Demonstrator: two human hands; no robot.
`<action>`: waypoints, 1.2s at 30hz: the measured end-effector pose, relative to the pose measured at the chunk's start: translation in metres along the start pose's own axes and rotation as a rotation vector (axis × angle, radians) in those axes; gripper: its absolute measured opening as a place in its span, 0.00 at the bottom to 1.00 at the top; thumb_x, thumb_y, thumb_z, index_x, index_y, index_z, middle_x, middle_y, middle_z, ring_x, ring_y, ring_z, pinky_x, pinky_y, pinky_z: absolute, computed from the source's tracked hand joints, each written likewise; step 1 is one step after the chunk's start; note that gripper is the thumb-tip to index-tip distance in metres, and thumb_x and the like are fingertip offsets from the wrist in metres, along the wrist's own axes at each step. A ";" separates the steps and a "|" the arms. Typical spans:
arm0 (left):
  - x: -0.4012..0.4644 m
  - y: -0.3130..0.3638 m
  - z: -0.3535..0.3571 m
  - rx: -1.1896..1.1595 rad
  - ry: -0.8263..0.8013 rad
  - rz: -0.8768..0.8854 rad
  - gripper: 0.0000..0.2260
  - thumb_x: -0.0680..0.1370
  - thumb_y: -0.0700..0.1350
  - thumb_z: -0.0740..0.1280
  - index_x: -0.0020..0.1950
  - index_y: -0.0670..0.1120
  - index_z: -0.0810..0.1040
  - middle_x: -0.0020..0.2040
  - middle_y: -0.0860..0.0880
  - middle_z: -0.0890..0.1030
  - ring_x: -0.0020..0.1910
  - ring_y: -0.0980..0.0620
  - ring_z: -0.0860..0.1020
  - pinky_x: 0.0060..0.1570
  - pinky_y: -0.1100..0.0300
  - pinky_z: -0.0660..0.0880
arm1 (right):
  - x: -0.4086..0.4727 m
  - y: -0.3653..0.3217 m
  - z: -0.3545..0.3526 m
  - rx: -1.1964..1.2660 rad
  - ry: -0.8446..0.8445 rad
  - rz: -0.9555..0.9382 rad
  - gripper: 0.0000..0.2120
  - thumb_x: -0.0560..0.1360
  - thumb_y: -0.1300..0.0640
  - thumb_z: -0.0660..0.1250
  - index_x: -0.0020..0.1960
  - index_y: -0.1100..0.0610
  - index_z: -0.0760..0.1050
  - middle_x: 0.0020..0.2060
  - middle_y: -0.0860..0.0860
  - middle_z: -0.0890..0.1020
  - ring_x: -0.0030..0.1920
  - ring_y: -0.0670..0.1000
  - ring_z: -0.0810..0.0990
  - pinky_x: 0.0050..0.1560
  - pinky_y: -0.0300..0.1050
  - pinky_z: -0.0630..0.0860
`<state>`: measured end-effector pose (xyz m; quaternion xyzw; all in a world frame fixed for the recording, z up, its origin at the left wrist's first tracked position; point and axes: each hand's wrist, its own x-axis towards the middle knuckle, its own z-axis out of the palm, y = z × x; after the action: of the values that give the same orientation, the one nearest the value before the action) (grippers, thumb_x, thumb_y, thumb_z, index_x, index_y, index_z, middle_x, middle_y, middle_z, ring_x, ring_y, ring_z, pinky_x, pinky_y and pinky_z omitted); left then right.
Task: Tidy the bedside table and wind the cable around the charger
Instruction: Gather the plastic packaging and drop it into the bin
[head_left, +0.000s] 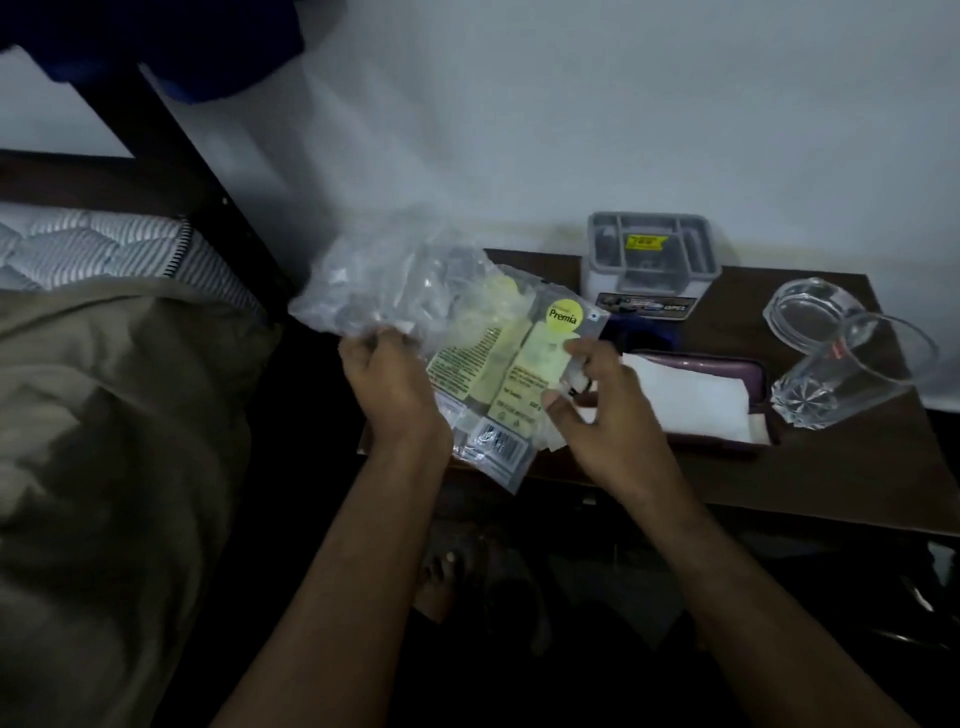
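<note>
A clear plastic packet (483, 364) with yellow "Premia" labels hangs over the left edge of the dark bedside table (810, 467). My left hand (389, 384) grips its crumpled upper left part. My right hand (597, 400) pinches the packet's right edge between thumb and fingers. A small dark thing shows just behind my right fingers; I cannot tell what it is. No charger or cable is plainly visible.
On the table stand a grey lidded container (649, 260), a clear glass lying tilted (852, 364), and a purple case (727, 400) with white paper on it. The bed with a beige blanket (114, 441) lies left. A bare foot (441, 577) is on the floor below.
</note>
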<state>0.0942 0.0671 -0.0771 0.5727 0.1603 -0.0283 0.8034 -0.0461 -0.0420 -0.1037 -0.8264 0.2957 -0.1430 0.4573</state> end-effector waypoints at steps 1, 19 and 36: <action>0.002 -0.002 -0.002 0.003 0.011 -0.088 0.09 0.79 0.30 0.57 0.54 0.40 0.72 0.37 0.46 0.74 0.34 0.52 0.73 0.39 0.58 0.72 | 0.000 0.000 0.007 -0.024 -0.077 0.004 0.20 0.78 0.53 0.70 0.68 0.44 0.69 0.61 0.52 0.73 0.58 0.50 0.78 0.57 0.45 0.76; -0.023 0.014 -0.001 0.005 -0.064 -0.175 0.14 0.77 0.38 0.58 0.60 0.39 0.78 0.54 0.39 0.83 0.51 0.37 0.83 0.46 0.47 0.82 | -0.008 -0.018 -0.007 0.184 0.092 -0.217 0.24 0.79 0.70 0.64 0.72 0.53 0.74 0.71 0.45 0.74 0.70 0.44 0.74 0.70 0.41 0.73; -0.125 -0.032 0.042 -0.105 -0.570 -0.145 0.12 0.81 0.45 0.59 0.47 0.48 0.82 0.42 0.51 0.84 0.42 0.53 0.82 0.39 0.59 0.78 | -0.059 -0.008 -0.099 0.797 0.044 -0.210 0.26 0.71 0.79 0.58 0.62 0.56 0.71 0.47 0.48 0.86 0.49 0.47 0.85 0.46 0.44 0.82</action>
<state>-0.0220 0.0000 -0.0575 0.4864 -0.0300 -0.2367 0.8405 -0.1393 -0.0685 -0.0412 -0.6072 0.1410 -0.3098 0.7179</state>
